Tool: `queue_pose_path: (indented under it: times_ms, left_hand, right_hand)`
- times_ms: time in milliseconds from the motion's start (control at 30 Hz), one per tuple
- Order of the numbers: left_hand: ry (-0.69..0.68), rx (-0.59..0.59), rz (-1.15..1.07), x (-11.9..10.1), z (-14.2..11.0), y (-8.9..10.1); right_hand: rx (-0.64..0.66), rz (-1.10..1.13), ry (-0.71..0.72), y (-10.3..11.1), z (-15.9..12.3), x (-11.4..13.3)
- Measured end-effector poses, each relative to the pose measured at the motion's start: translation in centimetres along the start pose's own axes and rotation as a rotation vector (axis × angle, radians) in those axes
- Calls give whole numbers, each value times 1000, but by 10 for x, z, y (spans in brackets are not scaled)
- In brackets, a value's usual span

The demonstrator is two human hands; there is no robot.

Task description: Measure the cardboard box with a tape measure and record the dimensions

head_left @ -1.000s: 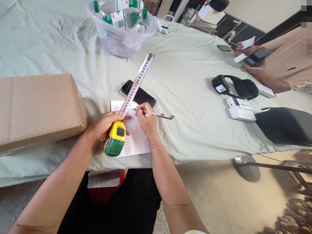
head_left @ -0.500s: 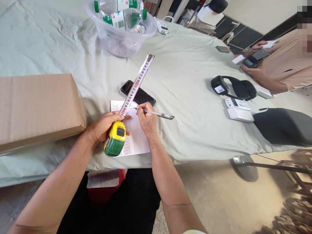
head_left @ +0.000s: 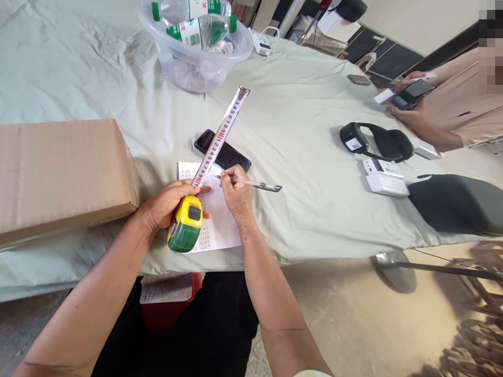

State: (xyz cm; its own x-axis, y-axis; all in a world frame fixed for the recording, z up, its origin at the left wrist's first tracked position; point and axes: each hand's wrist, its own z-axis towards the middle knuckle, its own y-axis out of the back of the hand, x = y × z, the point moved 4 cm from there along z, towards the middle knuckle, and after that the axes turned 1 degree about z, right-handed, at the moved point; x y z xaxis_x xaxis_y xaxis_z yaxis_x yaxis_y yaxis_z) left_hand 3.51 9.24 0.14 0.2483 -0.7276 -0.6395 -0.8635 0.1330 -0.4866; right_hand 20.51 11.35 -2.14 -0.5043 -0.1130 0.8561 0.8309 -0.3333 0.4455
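My left hand is closed on a yellow and green tape measure, its thumb pressing on the blade near the case. The white metal blade sticks out up and to the right, crossing over a black phone on the cloth. A pen is pinched in my right hand, its tip at the paper near the top rows. Handwritten figures run in columns down the white sheet of paper; the left hand and tape hide part of them.
A cardboard box stands at the left on the cloth-covered table. A clear basin of plastic bottles is at the back. On the right lie a black headset and white boxes; a person there holds a device.
The pen in my right hand has tilted very slightly. My left hand and the tape measure are nearly still. The other person's hands have shifted a little around the device.
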Motion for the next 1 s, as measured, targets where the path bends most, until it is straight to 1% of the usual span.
queue_pose_path:
  times_ms: [100, 167, 300, 467, 600, 767, 1000]
  left_hand:
    - [-7, 3, -18, -1, 0, 0]
    - [-12, 5, -25, -1, 0, 0]
    - [-21, -3, -31, 0, 2, 1]
    - [-9, 14, -7, 2, 3, 1]
    - [-13, -3, -23, 1, 3, 1]
    - [-6, 25, -29, 2, 3, 1]
    - [-9, 13, -11, 2, 4, 3]
  right_hand:
    - [-63, 12, 4, 3, 0, -1]
    - [-76, 11, 2, 3, 0, -1]
    - [-50, 9, -2, 2, 0, -2]
    - [-13, 7, -9, 0, 0, -1]
    - [-23, 0, -23, 1, 0, -1]
    - [-5, -1, -12, 0, -1, -2]
    - [-30, 4, -32, 1, 0, -1]
